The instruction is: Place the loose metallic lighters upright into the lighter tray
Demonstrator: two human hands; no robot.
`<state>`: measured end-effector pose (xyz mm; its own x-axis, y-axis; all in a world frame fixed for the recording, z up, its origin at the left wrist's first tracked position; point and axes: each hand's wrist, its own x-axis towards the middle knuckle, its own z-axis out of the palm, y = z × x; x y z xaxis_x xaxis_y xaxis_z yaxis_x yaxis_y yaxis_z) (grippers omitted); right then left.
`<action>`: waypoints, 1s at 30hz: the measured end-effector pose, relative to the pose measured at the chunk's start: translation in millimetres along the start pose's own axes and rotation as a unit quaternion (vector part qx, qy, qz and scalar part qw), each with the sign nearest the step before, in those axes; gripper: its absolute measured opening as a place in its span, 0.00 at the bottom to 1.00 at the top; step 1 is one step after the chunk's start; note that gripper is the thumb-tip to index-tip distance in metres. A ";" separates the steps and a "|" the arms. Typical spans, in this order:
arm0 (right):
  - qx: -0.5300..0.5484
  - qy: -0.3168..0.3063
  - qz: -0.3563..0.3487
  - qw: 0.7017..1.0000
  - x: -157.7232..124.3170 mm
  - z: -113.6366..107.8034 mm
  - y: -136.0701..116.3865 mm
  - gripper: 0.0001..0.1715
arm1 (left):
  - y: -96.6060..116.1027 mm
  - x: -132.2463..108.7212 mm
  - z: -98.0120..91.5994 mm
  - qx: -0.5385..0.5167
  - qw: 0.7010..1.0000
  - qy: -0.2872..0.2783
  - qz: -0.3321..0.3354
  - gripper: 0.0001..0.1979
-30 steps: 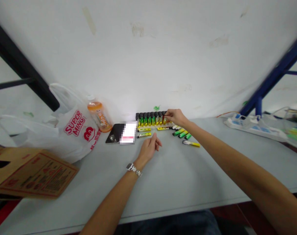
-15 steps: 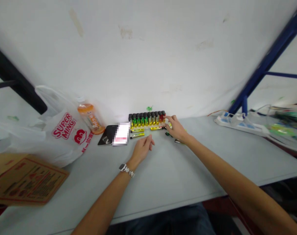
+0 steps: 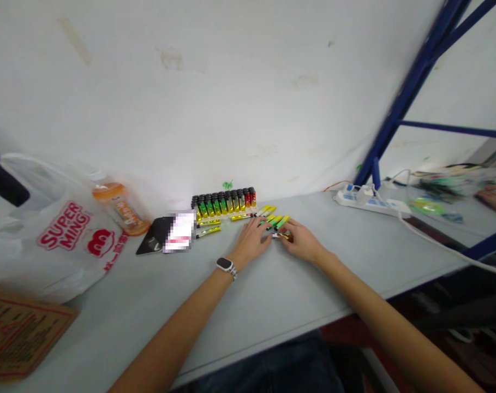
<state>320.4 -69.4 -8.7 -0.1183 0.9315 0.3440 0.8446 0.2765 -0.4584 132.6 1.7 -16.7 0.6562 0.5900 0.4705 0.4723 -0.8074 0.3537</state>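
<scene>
Upright lighters [image 3: 223,204] with black tops and green, yellow and red bodies stand in tight rows against the wall. Several loose yellow and green lighters [image 3: 277,221] lie to the right of the rows. My left hand [image 3: 252,240] rests over the left ends of these loose ones, fingers stretched out and apart. Close beside it, my right hand [image 3: 303,240] pinches a gold-coloured lighter [image 3: 287,237] near the table surface. Two yellow lighters [image 3: 209,232] lie in front of the rows at the left, and another yellow lighter [image 3: 240,217] lies before their right half.
Left of the lighters lies a black and white flat item [image 3: 154,236], partly blurred. An orange bottle [image 3: 123,210], a white plastic bag [image 3: 67,245] and a cardboard box [image 3: 24,333] stand farther left. At right are a power strip [image 3: 370,203], a blue frame [image 3: 399,103] and another person's hand [image 3: 495,199].
My right hand has left the red end of the rows and come down to the loose lighters. My left hand has moved forward and right beside it. The view has turned right.
</scene>
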 end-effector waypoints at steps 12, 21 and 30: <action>-0.001 -0.061 -0.041 0.997 25.7 17.1 -25.7 0.13 | -12.8 -24.2 -24.7 -0.051 0.999 -0.003 -0.019 0.13; 0.338 -0.049 0.041 0.939 50.5 54.0 -47.5 0.12 | -40.1 -34.8 -45.5 -0.338 0.916 0.080 -0.199 0.16; 0.510 -0.004 0.099 0.855 48.2 73.6 -69.2 0.20 | -36.0 -43.0 -41.3 -0.378 0.880 0.180 -0.224 0.19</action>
<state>217.9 -26.3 -20.8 -0.0329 0.9845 0.1721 -0.0448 0.1705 -0.9843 63.1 5.9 -16.3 0.2094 0.9225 0.3241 0.0203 -0.3355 0.9418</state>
